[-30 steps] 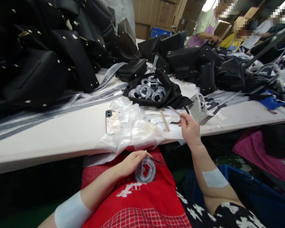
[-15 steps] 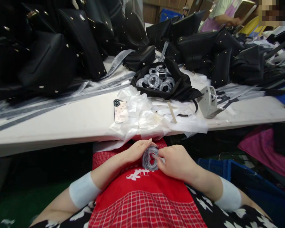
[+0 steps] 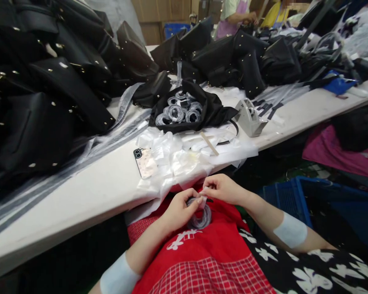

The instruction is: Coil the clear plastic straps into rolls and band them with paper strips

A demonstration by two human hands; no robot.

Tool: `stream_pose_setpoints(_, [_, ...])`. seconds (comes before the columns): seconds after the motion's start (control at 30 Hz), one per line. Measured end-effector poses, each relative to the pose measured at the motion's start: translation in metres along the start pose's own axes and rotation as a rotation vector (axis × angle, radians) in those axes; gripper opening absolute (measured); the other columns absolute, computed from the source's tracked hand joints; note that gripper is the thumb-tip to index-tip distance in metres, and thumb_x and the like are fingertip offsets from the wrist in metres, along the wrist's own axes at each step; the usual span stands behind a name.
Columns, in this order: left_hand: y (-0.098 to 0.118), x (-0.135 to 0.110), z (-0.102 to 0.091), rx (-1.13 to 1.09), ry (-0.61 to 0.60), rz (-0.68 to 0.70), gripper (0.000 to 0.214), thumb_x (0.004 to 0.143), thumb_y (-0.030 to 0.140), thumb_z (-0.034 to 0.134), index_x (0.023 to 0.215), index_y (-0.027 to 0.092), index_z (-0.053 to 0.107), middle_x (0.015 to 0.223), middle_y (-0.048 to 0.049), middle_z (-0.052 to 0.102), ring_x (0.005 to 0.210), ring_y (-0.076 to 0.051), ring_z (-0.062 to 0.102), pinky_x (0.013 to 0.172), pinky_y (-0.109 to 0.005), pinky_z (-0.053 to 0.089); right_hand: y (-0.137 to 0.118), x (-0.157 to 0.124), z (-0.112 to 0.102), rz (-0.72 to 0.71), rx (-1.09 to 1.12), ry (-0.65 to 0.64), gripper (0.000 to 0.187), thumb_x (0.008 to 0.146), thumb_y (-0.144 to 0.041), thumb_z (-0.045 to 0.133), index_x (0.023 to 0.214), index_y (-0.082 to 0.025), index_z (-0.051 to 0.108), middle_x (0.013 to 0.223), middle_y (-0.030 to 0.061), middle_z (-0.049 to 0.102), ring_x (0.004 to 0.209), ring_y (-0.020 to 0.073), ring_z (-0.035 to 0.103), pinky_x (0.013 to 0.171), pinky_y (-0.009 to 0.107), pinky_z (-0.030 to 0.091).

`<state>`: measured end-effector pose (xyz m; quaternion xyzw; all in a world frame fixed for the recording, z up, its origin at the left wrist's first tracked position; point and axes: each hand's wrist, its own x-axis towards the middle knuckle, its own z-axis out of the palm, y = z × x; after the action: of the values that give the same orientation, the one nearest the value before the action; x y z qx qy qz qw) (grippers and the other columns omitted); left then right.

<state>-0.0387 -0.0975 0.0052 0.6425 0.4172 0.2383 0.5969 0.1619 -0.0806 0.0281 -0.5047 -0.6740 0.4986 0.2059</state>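
Observation:
Over my lap, against the red apron [image 3: 214, 241], my left hand [image 3: 181, 208] grips a rolled-up coil of plastic-wrapped grey strap [image 3: 204, 220]. A small white strip [image 3: 203, 200], paper or tape, sits at the coil's top edge under my left thumb. My right hand [image 3: 222, 188] is closed in a pinch at that strip's upper end. A short black end sticks out beside it. Ahead on the table, several similar coils [image 3: 175, 113] lie inside an open black bag [image 3: 213, 108].
White plastic sheets [image 3: 184, 159] and a phone [image 3: 145, 163] lie on the table [image 3: 88, 179] before me. A tape dispenser [image 3: 250, 118] stands right of the black bag. Black handbags [image 3: 33, 134] pile up behind. A blue crate [image 3: 286, 200] is at my right. A co-worker's hands [image 3: 250, 17] show far off.
My view has turned to the right. My right hand has moved from the coil's side to its top, where a white strip now shows. My left hand still holds the coil.

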Motion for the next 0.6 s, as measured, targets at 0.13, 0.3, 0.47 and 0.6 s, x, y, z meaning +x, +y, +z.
stream_pose_setpoints(0.13, [-0.002,-0.001,0.012,0.109,0.067,0.056,0.028,0.088,0.037,0.056,0.07,0.017,0.058,0.069,-0.0011,0.063,0.064,-0.015,0.055,0.065,-0.025,0.043,0.024,0.004,0.013,0.13,0.301,0.029,0.04,0.078,-0.054,0.064,0.068,-0.015,0.063,0.054,-0.0021,0.058,0.049,0.011,0.052,0.049,0.022,0.04])
stream_pose_setpoints(0.3, [-0.005,-0.006,0.017,0.127,0.098,0.101,0.025,0.09,0.034,0.054,0.071,0.018,0.057,0.068,-0.0009,0.06,0.064,-0.015,0.053,0.065,-0.026,0.043,0.04,0.001,0.037,0.339,0.637,-0.043,0.057,0.08,-0.067,0.053,0.064,-0.013,0.066,0.056,0.001,0.061,0.052,0.0114,0.054,0.053,0.024,0.041])
stream_pose_setpoints(0.47, [0.007,-0.011,0.017,0.15,0.177,0.167,0.02,0.088,0.031,0.055,0.072,0.02,0.058,0.089,-0.0062,0.06,0.086,-0.019,0.056,0.083,-0.032,0.045,0.029,-0.004,0.055,0.273,0.791,0.188,0.029,0.067,-0.043,0.075,0.069,-0.015,0.069,0.066,-0.0009,0.065,0.062,0.0126,0.056,0.065,0.026,0.044])
stream_pose_setpoints(0.6, [0.007,-0.013,0.018,0.114,0.295,0.06,0.016,0.085,0.027,0.056,0.071,0.019,0.057,0.088,-0.0044,0.057,0.085,-0.018,0.055,0.081,-0.031,0.045,0.019,-0.009,0.05,0.168,0.613,0.281,0.023,0.076,-0.039,0.068,0.078,-0.017,0.075,0.075,0.0023,0.07,0.074,0.0175,0.062,0.073,0.029,0.046])
